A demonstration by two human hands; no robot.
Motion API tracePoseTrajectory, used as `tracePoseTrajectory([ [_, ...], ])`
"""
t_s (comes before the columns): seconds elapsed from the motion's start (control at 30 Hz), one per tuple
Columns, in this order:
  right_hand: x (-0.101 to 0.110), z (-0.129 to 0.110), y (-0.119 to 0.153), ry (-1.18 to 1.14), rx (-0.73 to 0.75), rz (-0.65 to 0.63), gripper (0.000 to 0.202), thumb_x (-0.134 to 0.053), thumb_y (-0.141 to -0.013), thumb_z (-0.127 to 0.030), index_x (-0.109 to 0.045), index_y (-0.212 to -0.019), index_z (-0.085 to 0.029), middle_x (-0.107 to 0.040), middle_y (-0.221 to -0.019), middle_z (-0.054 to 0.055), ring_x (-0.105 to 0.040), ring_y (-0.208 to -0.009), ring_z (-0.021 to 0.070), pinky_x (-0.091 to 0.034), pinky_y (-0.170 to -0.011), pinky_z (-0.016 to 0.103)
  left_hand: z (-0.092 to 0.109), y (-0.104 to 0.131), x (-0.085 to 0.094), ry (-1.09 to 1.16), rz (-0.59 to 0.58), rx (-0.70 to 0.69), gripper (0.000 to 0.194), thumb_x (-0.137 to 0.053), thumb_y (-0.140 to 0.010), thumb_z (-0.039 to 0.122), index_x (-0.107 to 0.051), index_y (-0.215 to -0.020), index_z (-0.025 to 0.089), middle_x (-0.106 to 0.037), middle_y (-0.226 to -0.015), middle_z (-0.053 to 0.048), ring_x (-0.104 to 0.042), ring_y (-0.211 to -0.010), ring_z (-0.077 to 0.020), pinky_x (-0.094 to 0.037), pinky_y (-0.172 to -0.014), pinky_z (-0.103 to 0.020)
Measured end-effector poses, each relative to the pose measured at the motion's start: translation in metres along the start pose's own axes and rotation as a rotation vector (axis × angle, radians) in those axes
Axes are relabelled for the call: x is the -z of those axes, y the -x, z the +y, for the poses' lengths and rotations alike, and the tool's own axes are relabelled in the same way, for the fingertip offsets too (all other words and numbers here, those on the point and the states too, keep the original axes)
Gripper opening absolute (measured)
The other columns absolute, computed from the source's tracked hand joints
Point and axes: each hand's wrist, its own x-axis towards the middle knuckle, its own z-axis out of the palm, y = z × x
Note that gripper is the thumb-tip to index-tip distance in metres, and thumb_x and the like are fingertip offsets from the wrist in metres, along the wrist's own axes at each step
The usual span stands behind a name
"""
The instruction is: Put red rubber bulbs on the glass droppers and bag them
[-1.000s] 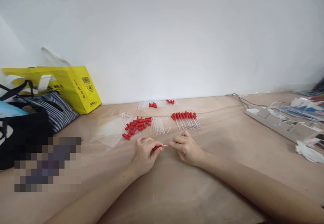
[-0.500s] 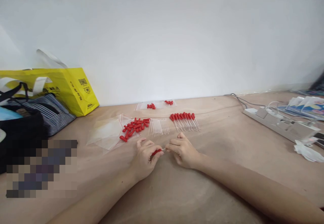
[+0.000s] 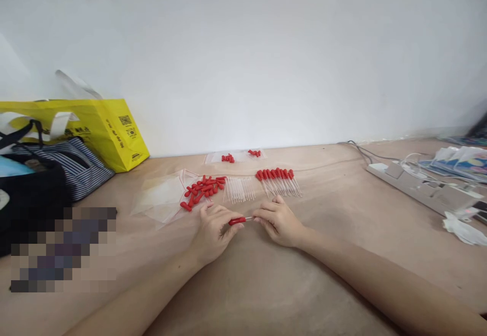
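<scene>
Right fingers (image 3: pixel 265 214) pinched on clear tube (image 3: pixel 249 219); left fingers (image 3: pixel 233 230) slightly parted at red bulb (image 3: pixel 238 221), grip unclear. Long axis crosswise between hands, bulb end nearer left.

A yellow bag (image 3: pixel 127 148) with pale handles stands at the left against the wall (image 3: pixel 243 62). In front of it are a striped bag (image 3: pixel 85 166) and a black bag (image 3: pixel 34 204). At the right, a power strip (image 3: pixel 409 186) holds plugs and cables, with crumpled white tissue (image 3: pixel 464 228) near its front end and colourful packets (image 3: pixel 462 161) behind.
</scene>
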Motion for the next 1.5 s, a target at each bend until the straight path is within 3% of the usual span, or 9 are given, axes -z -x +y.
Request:
tracePoseTrajectory([
  [0.3,-0.001,0.001,-0.002,0.042,0.047,-0.044,0.019,-0.044,-0.084,-0.026,-0.061,-0.089,-0.018,-0.058,-0.078,0.004,-0.047,-0.074,0.0147,-0.03,-0.067,0.027,-0.002,0.001,-0.002,-0.016,0.008,-0.001,0.018,-0.046,-0.084,0.028,-0.063,-0.087,0.028,-0.067,-0.075,0.004,-0.055,-0.073,-0.0136,-0.018,-0.09,-0.04],
  [0.43,-0.002,0.005,0.001,0.072,-0.044,-0.01,0.018,-0.046,-0.082,-0.024,-0.063,-0.085,-0.018,-0.058,-0.076,0.005,-0.047,-0.073,0.0154,-0.031,-0.067,0.028,-0.004,0.001,-0.001,-0.049,0.013,0.046,0.026,-0.038,-0.087,0.025,-0.052,-0.108,0.029,-0.064,-0.092,0.002,-0.054,-0.088,-0.0159,-0.019,-0.091,-0.04],
  [0.53,-0.003,0.018,0.001,0.074,-0.254,0.072,0.019,-0.045,-0.081,-0.023,-0.063,-0.086,-0.019,-0.06,-0.076,0.004,-0.051,-0.073,0.016,-0.032,-0.067,0.028,-0.01,0.0,-0.001,-0.057,0.034,0.171,0.033,-0.04,-0.084,0.027,-0.041,-0.118,0.026,-0.061,-0.101,-0.002,-0.051,-0.096,-0.0192,-0.021,-0.09,-0.041],
  [0.7,0.005,0.056,-0.006,0.119,-0.747,0.23,0.019,-0.045,-0.078,-0.026,-0.061,-0.087,-0.019,-0.064,-0.077,0.003,-0.056,-0.074,0.0169,-0.033,-0.071,0.029,-0.019,-0.001,-0.002,-0.048,-0.03,0.312,0.041,-0.049,-0.077,0.027,-0.039,-0.116,0.025,-0.06,-0.098,-0.003,-0.051,-0.097,-0.0227,-0.025,-0.087,-0.042],
  [0.87,0.013,0.085,-0.012,0.242,-1.014,0.218,0.021,-0.046,-0.077,-0.029,-0.061,-0.088,-0.019,-0.064,-0.077,0.003,-0.056,-0.081,0.0194,-0.029,-0.079,0.033,-0.019,-0.002,-0.002,-0.041,-0.069,0.323,0.035,-0.051,-0.075,0.027,-0.043,-0.11,0.026,-0.061,-0.096,-0.001,-0.051,-0.096,-0.0228,-0.023,-0.088,-0.043],
  [1.23,0.009,0.099,-0.011,0.306,-1.079,0.109,0.025,-0.046,-0.077,-0.034,-0.061,-0.09,-0.019,-0.065,-0.084,0.006,-0.055,-0.089,0.0225,-0.029,-0.08,0.035,-0.019,-0.002,-0.003,-0.066,-0.102,0.302,0.023,-0.05,-0.076,0.03,-0.05,-0.098,0.025,-0.062,-0.096,0.0,-0.052,-0.097,-0.0218,-0.022,-0.089,-0.043],
  [1.5,0.009,0.097,-0.009,0.327,-1.038,0.151,0.026,-0.045,-0.077,-0.035,-0.061,-0.088,-0.018,-0.064,-0.086,0.007,-0.054,-0.086,0.0213,-0.028,-0.078,0.034,-0.015,-0.003,0.0,-0.129,-0.069,0.344,0.013,-0.051,-0.075,0.031,-0.057,-0.084,0.025,-0.061,-0.09,-0.001,-0.052,-0.089,-0.0222,-0.026,-0.085,-0.045],
])
